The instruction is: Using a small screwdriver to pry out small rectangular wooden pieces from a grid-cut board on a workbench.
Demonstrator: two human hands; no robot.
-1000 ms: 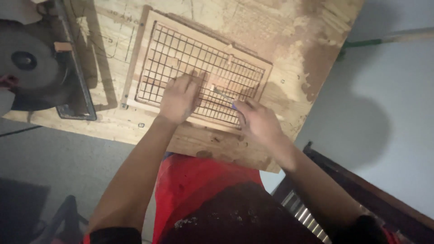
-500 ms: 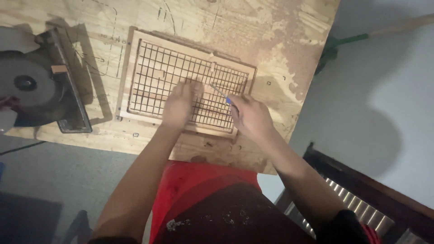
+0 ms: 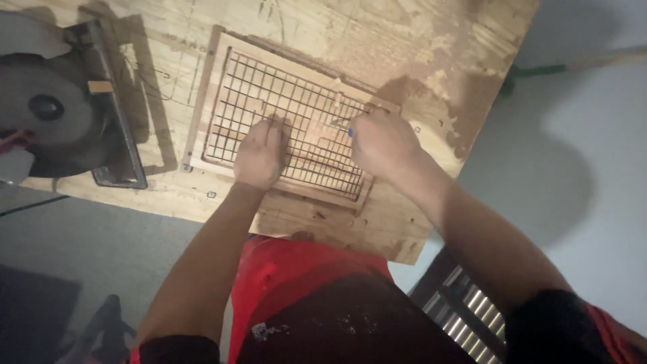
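Observation:
A black wire grid (image 3: 283,94) lies inside a light wooden frame (image 3: 201,128) on a plywood worktop (image 3: 404,40). My left hand (image 3: 259,155) rests on the lower middle of the grid, fingers bent and pressing down on the wires. My right hand (image 3: 384,145) is closed at the grid's right end, near the frame's right corner. A small blue-tipped tool (image 3: 350,133) pokes out of that fist toward the wires; most of it is hidden.
A circular saw (image 3: 47,114) sits on the worktop's left edge, close to the frame. A long handle with a green end (image 3: 539,69) lies on the grey floor at the right. A dark ribbed object (image 3: 465,317) stands beside my right arm below.
My right hand has moved from the frame's lower right corner up onto the right end of the grid. My left hand has stayed on the grid, its fingers now more curled.

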